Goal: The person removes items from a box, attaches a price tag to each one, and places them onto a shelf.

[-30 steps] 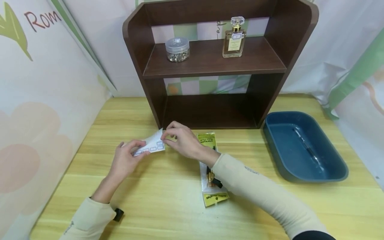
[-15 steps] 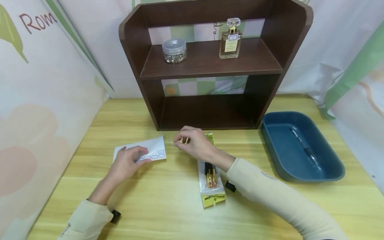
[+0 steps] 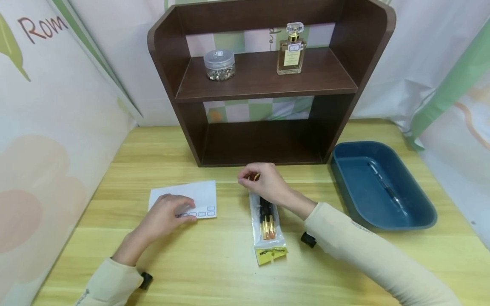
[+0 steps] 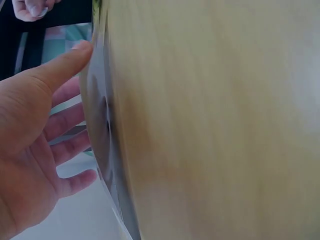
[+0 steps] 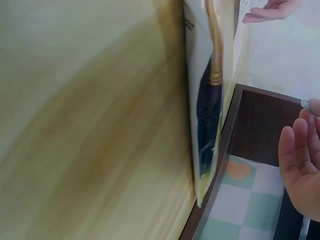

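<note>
A white sheet of blue-bordered label stickers (image 3: 203, 195) lies on the table at the left. My left hand (image 3: 166, 216) rests on its near edge; in the left wrist view the fingers (image 4: 65, 120) are spread and fairly straight against it. My right hand (image 3: 269, 182) hovers over the far end of a paintbrush pack (image 3: 266, 231), thumb and forefinger together. Between those fingertips a small sticker (image 5: 305, 103) is pinched, best seen in the right wrist view. The pack is clear plastic with yellow ends, its far end hidden under the hand.
Behind stands a dark brown shelf (image 3: 268, 91). Its upper board holds a lidded clear jar (image 3: 220, 66) of small metal pieces and a labelled perfume bottle (image 3: 292, 51). At the right sits a blue bin (image 3: 348, 191) with a slim pen-like item (image 3: 388, 187) inside.
My right hand has pulled away from the sheet and moved right over the brush pack, carrying the sticker. The sheet, held up before by my left hand, now lies down, and that hand's grip has loosened.
</note>
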Demonstrator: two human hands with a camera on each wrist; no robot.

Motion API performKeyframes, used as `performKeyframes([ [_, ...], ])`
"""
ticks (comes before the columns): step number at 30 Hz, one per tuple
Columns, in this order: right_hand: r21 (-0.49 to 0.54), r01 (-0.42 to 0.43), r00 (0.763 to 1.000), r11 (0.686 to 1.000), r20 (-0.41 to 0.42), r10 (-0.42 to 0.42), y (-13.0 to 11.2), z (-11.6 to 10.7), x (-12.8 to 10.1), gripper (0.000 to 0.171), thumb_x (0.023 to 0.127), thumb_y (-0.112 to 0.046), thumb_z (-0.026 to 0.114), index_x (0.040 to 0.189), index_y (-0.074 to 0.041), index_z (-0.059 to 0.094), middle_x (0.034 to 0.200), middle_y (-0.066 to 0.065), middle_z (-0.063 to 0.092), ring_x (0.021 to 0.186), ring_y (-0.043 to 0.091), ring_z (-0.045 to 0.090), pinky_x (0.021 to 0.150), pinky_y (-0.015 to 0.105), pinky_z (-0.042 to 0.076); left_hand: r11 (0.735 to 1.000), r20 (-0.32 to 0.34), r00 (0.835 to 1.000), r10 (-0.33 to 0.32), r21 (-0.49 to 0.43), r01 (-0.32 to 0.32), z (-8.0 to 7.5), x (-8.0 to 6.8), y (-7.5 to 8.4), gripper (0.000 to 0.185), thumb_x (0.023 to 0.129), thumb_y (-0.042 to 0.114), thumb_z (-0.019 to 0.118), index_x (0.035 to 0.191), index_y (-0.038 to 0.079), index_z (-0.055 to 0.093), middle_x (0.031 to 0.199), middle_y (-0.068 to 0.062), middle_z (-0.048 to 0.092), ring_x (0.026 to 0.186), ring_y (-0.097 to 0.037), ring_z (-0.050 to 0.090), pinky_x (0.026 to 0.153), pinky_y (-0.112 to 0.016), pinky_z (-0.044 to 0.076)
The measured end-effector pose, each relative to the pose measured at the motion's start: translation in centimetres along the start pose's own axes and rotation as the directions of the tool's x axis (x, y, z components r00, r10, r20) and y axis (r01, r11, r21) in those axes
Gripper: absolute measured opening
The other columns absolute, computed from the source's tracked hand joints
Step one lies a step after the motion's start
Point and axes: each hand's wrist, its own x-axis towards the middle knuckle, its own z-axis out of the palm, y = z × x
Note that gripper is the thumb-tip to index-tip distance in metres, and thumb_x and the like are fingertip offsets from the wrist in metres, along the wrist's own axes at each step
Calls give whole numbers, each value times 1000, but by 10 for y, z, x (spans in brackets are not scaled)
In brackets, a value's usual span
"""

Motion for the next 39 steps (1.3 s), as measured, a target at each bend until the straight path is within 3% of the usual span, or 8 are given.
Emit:
performKeyframes([
  [5, 27, -56, 998, 998, -15, 56, 4, -7, -9, 3, 89, -6, 77, 92, -6, 76, 86, -3, 71, 77, 13, 64, 68, 33, 56, 998, 12, 999, 37, 59, -38, -3, -1, -5, 32, 77, 25, 88, 102, 11, 75, 105, -4, 75, 99, -26, 69, 96, -54, 48],
  [8, 62, -128, 992, 990, -15, 129, 7, -12, -14, 5, 88, -5, 77, 92, -6, 74, 84, 0, 71, 75, 19, 65, 62, 34, 57, 995, 11, 998, 55, 78, -56, -5, -3, -10, 32, 76, 22, 89, 102, 10, 74, 107, -6, 74, 100, -28, 69, 95, -55, 49],
  [14, 111, -275, 961, 955, 3, 276, 11, -19, -25, 7, 89, -4, 75, 94, -4, 71, 83, 5, 70, 72, 32, 66, 54, 39, 59, 993, 30, 999, 36, 110, -39, -12, -7, -18, 30, 77, 20, 88, 102, 10, 74, 113, -9, 73, 106, -31, 68, 98, -61, 44],
  [25, 101, -407, 913, 908, 26, 407, 20, -23, -41, 19, 89, -1, 74, 108, 2, 69, 85, 8, 71, 61, 32, 64, 51, 42, 57, 995, -7, 998, 63, 75, -62, -11, -5, -22, 29, 77, 13, 88, 101, 9, 73, 111, -9, 72, 104, -31, 67, 94, -54, 50],
  [29, 109, -416, 909, 903, 40, 414, 23, -25, -46, 11, 90, -2, 73, 101, 0, 71, 86, 11, 71, 65, 30, 66, 52, 41, 58, 999, -23, 999, 38, 19, -37, -7, 3, -11, 28, 78, 10, 87, 103, 10, 73, 110, -6, 71, 103, -30, 66, 94, -51, 51],
  [34, 108, -443, 896, 890, 48, 441, 26, -27, -51, 8, 89, -1, 74, 96, -3, 71, 85, 11, 70, 67, 28, 65, 53, 40, 58, 991, -25, 1000, -5, -134, 2, 5, 14, 15, 27, 81, 10, 84, 106, 10, 73, 111, -2, 69, 107, -27, 64, 95, -48, 52],
  [37, 104, -460, 888, 882, 57, 457, 26, -28, -53, 7, 89, -3, 75, 94, -5, 71, 85, 10, 70, 68, 27, 65, 52, 40, 58, 967, -11, 1000, -20, -253, 16, 15, 21, 30, 29, 82, 9, 84, 109, 8, 72, 110, -1, 68, 105, -25, 64, 92, -45, 54],
  [39, 93, -469, 883, 878, 63, 465, 26, -28, -53, 6, 89, -4, 75, 94, -6, 72, 86, 9, 70, 67, 27, 65, 51, 40, 57, 938, 13, 999, -38, -346, 40, 21, 25, 40, 31, 83, 9, 83, 111, 6, 71, 110, -1, 68, 103, -24, 64, 90, -42, 56],
])
